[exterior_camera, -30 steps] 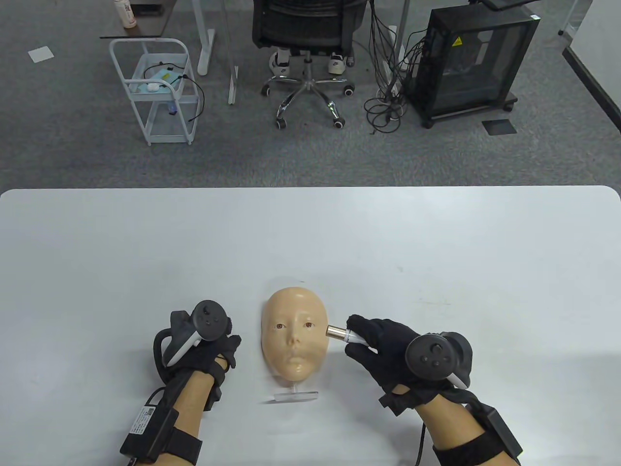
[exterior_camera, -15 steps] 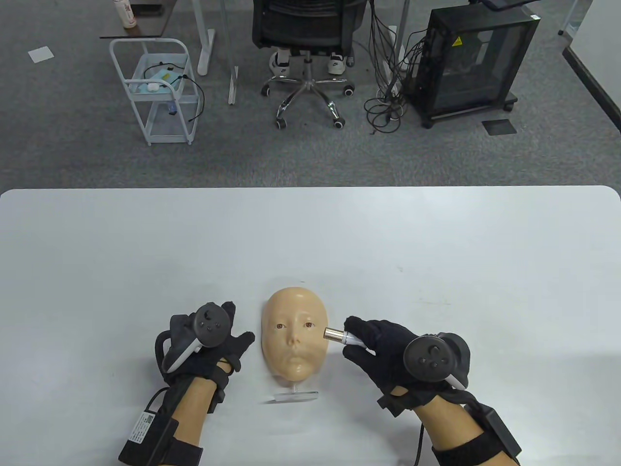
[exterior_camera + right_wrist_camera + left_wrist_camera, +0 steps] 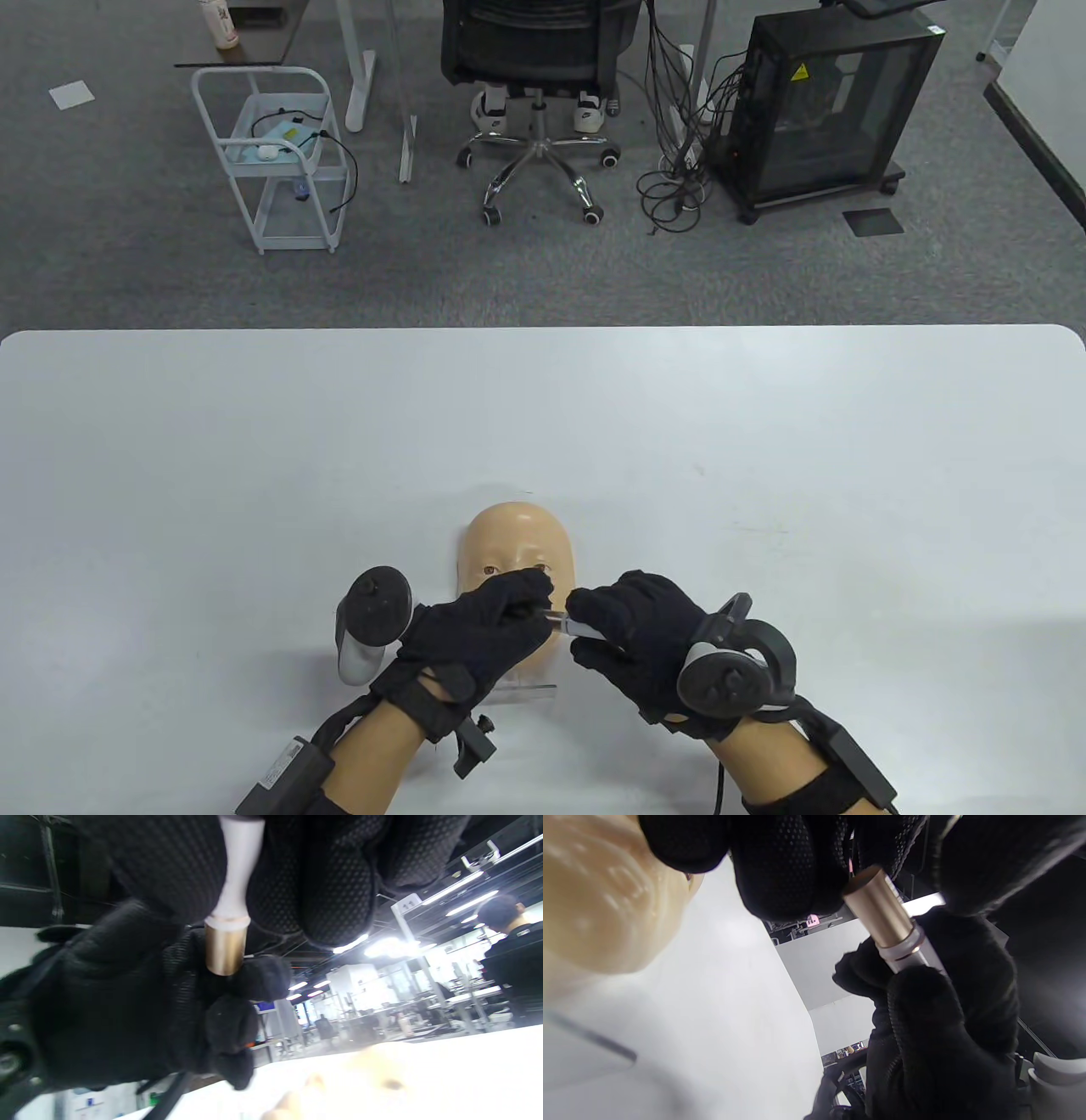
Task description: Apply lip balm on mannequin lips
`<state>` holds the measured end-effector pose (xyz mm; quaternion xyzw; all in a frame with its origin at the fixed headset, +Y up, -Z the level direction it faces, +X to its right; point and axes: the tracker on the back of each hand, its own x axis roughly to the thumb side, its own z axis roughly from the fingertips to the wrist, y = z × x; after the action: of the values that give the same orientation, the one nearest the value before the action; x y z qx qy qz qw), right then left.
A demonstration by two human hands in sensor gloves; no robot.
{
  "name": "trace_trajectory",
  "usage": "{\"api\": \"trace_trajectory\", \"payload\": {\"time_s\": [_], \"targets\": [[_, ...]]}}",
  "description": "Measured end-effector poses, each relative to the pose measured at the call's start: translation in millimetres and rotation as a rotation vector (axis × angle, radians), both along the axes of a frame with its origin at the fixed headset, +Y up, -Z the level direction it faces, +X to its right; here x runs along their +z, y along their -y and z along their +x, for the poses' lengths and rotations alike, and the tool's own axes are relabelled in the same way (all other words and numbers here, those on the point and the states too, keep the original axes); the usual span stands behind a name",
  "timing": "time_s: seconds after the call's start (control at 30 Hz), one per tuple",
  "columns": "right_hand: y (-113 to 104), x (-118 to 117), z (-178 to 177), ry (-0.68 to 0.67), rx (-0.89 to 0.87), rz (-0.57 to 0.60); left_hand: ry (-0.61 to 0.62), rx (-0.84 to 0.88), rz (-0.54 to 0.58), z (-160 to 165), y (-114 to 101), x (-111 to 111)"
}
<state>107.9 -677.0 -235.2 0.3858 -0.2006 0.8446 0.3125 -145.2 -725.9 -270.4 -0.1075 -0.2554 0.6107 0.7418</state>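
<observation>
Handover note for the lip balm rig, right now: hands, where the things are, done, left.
Right hand: holds the lip balm tube by its white body, gold cap end pointing at the left hand.
Left hand: fingers at the gold cap; whether the grip on it is closed, I cannot tell.
Mannequin face: upright on its clear stand on the table, lower half hidden behind the hands in the table view.
Done: tube picked up, hands brought together in front of the face.
Left: pull off the cap, apply balm to the lips.
</observation>
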Motion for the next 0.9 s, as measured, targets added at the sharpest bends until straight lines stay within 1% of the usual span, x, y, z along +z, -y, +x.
{"api": "trace_trajectory", "payload": {"time_s": [0.07, 0.17, 0.23, 0.27, 0.33, 0.4, 0.5, 0.6, 0.63, 0.7, 0.77, 0.83, 0.87, 0.9], "targets": [[1.2, 0.5, -1.3, -0.032, -0.039, -0.017, 0.035, 0.041, -0.077, 2.1, 4.1, 0.5], [3.1, -0.1, -2.3, -0.085, -0.076, -0.044, 0.076, 0.087, -0.117, 5.2, 7.4, 0.2], [4.4, -0.3, -2.7, -0.115, -0.101, -0.060, 0.090, 0.153, -0.155, 7.0, 8.9, 0.8], [4.3, -0.4, -2.2, -0.127, -0.119, -0.065, 0.080, 0.192, -0.188, 7.0, 10.1, 1.2], [3.7, 0.2, -2.0, -0.146, -0.151, -0.063, 0.103, 0.244, -0.262, 7.0, 12.9, 1.5], [2.7, 1.7, -1.6, -0.138, -0.145, -0.024, 0.100, 0.246, -0.336, 7.2, 16.3, 4.5], [1.2, 4.4, -1.1, -0.125, -0.126, 0.032, 0.087, 0.278, -0.362, 8.9, 16.6, 7.2], [-1.1, 6.7, -2.3, -0.117, -0.113, 0.059, 0.026, 0.294, -0.314, 6.7, 11.7, 9.5], [-1.1, 6.5, -2.2, -0.116, -0.119, 0.054, 0.014, 0.291, -0.295, 6.2, 9.8, 9.9], [0.3, 3.4, -0.5, -0.126, -0.166, 0.001, 0.000, 0.273, -0.227, 5.0, 4.3, 10.2], [0.7, -0.2, 1.4, -0.138, -0.217, -0.070, 0.005, 0.262, -0.156, 4.9, -1.3, 10.2], [3.0, -4.8, 3.8, -0.147, -0.287, -0.167, -0.002, 0.229, -0.053, 4.3, -8.6, 11.0], [5.0, -7.7, 4.7, -0.156, -0.327, -0.230, -0.006, 0.209, 0.007, 4.1, -13.3, 12.1], [8.0, -11.4, 5.3, -0.172, -0.378, -0.311, -0.014, 0.172, 0.103, 3.7, -20.1, 14.1]]}}
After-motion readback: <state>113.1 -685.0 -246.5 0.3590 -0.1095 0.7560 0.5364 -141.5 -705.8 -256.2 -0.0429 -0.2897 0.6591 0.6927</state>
